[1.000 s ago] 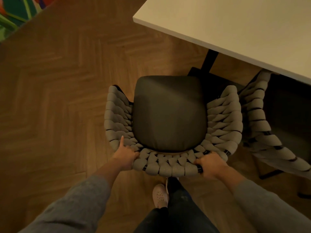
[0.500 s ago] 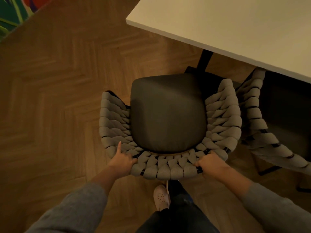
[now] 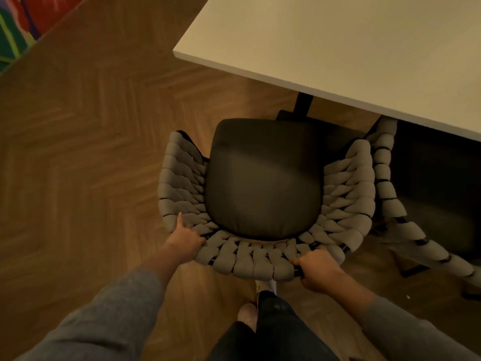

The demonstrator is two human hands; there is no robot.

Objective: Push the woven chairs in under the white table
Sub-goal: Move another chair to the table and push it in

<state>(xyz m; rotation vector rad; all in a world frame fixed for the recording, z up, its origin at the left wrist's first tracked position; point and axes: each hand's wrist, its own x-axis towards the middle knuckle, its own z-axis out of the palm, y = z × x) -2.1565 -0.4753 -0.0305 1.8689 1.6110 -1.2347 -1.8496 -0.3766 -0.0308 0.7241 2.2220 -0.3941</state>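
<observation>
A woven chair (image 3: 263,264) with a grey braided back and a dark seat cushion stands in front of me, its seat front near the white table (image 3: 338,48) corner. My left hand (image 3: 183,241) grips the left end of the chair back. My right hand (image 3: 316,270) is closed around the right end of the back. A second woven chair (image 3: 390,201) sits to the right, partly under the tabletop, its arm touching the first chair's arm.
A black table leg (image 3: 303,102) stands just beyond the seat front. Herringbone wood floor (image 3: 78,178) spreads to the left. A colourful rug (image 3: 18,24) lies at the far left corner. My shoe (image 3: 247,315) is below the chair back.
The chair has slid a little toward the table and closer to the second chair, both hands still holding its back.
</observation>
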